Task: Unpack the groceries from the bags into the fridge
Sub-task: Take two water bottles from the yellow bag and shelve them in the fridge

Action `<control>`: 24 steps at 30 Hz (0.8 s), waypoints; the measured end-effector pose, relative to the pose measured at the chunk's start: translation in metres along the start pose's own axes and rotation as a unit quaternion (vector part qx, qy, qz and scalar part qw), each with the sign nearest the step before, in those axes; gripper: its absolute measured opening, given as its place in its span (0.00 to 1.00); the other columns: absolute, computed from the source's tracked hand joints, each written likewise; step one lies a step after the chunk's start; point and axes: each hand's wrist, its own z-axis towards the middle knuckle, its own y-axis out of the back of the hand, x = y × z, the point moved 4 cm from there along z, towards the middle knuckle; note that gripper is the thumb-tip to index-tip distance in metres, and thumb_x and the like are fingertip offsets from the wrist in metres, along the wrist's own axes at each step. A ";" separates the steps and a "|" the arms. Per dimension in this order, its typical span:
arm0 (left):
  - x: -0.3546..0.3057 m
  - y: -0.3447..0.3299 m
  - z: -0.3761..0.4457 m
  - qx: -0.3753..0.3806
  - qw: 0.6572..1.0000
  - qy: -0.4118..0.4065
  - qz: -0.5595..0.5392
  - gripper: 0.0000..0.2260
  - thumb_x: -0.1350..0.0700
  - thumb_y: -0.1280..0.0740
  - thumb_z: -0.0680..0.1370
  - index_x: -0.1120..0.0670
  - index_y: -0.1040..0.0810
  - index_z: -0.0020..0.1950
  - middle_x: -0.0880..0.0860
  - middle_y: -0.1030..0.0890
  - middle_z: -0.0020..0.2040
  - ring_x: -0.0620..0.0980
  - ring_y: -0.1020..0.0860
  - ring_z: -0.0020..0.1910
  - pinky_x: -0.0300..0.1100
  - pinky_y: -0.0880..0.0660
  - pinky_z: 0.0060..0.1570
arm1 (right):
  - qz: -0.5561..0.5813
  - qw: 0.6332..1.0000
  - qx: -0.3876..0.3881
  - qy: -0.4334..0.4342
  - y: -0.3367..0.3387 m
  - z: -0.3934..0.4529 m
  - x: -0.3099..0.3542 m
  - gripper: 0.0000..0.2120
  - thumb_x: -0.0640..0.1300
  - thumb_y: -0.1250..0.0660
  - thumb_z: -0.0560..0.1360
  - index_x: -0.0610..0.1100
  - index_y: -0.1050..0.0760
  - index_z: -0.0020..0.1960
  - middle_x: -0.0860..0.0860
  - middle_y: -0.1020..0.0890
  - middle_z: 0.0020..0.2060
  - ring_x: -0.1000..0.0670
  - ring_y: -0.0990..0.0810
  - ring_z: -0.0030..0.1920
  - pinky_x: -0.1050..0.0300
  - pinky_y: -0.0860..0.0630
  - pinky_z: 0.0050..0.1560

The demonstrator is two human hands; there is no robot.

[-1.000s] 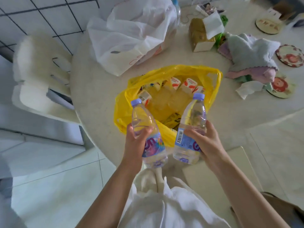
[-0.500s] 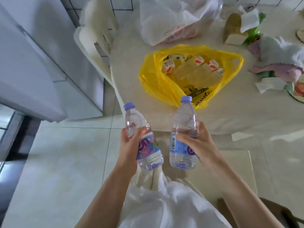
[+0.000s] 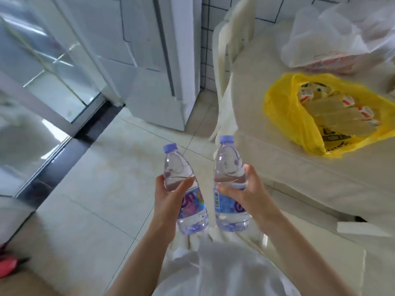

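1. Left hand [image 3: 168, 201] wraps the label band of one water bottle [image 3: 183, 189]; the right hand [image 3: 248, 195] grips a second water bottle [image 3: 229, 184] the same way, both upright and side by side, just apart.
2. Since a second ago the view has swung away from the table [image 3: 277, 167]: the yellow bag [image 3: 286, 116] now lies up and to the right of the hands, and the white fridge [image 3: 149, 60] has come into sight up and to the left.
3. That suggests the carry to the fridge is under way, with placing not yet done.
4. Each bottle is clear plastic, lilac-capped, and looks full.
5. More packaged goods remain inside the yellow bag, and a white bag [image 3: 342, 35] sits beyond it.
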 end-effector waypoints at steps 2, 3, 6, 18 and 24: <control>-0.004 0.033 0.003 -0.026 1.000 -0.006 -0.014 0.24 0.56 0.24 0.70 0.49 0.30 0.61 0.54 0.17 0.50 0.54 0.15 0.45 0.53 0.18 0.46 | -0.016 0.999 0.030 0.006 -0.035 0.002 0.009 0.31 0.44 0.21 0.64 0.49 0.33 0.62 0.51 0.19 0.50 0.52 0.18 0.51 0.54 0.21 0.52; -0.007 0.052 0.005 -0.039 0.999 -0.012 -0.018 0.24 0.56 0.24 0.70 0.48 0.30 0.61 0.53 0.17 0.50 0.53 0.16 0.45 0.52 0.18 0.46 | -0.021 0.999 0.045 0.007 -0.055 0.005 0.013 0.30 0.42 0.21 0.65 0.49 0.33 0.62 0.51 0.19 0.50 0.51 0.18 0.51 0.56 0.21 0.50; -0.017 0.112 0.011 -0.079 0.996 -0.034 -0.005 0.25 0.57 0.22 0.68 0.47 0.31 0.59 0.50 0.17 0.48 0.49 0.16 0.45 0.44 0.20 0.41 | -0.046 0.995 0.086 0.003 -0.118 0.013 0.022 0.32 0.42 0.21 0.64 0.48 0.32 0.63 0.49 0.19 0.51 0.50 0.18 0.50 0.54 0.20 0.50; -0.057 0.307 0.062 -0.193 0.980 -0.047 -0.010 0.27 0.54 0.23 0.69 0.44 0.33 0.61 0.47 0.21 0.52 0.48 0.19 0.48 0.38 0.23 0.38 | -0.124 0.980 0.151 0.036 -0.330 0.044 0.058 0.36 0.43 0.21 0.64 0.51 0.37 0.64 0.49 0.22 0.52 0.50 0.21 0.52 0.71 0.26 0.33; -0.090 0.330 0.112 -0.193 0.980 -0.041 0.002 0.28 0.52 0.23 0.69 0.43 0.35 0.61 0.48 0.24 0.55 0.51 0.21 0.51 0.38 0.23 0.40 | -0.143 0.977 0.131 0.084 -0.371 0.083 0.099 0.34 0.43 0.21 0.65 0.55 0.39 0.60 0.51 0.23 0.51 0.52 0.22 0.51 0.73 0.27 0.33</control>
